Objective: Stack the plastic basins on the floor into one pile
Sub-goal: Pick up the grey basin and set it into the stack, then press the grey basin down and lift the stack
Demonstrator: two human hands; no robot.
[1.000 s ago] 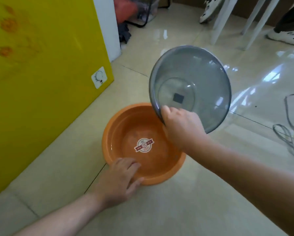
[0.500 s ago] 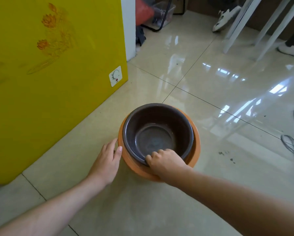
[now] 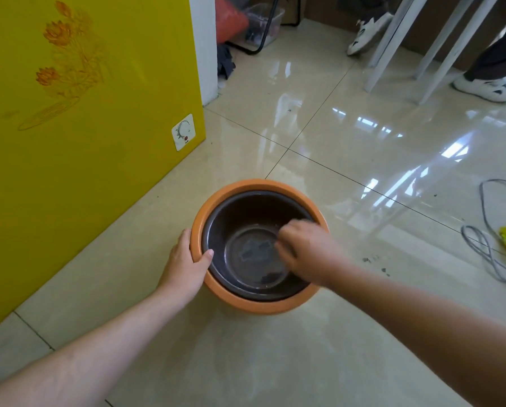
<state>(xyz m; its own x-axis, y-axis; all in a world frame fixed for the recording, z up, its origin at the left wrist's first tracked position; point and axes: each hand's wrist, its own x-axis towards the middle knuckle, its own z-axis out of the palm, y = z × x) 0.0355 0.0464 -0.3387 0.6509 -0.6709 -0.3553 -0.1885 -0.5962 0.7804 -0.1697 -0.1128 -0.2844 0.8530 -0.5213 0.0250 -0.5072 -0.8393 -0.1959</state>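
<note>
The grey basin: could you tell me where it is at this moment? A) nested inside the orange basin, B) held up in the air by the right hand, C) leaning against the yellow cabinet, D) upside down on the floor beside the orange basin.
A: the grey basin sits upright inside the orange basin, whose rim rings it all around.

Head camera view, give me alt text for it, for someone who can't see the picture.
A dark translucent basin sits nested inside an orange basin on a glossy tiled floor. The left hand grips the orange rim, while the right hand, blurred, is over the dark basin. A yellow cabinet stands to the left.
</note>
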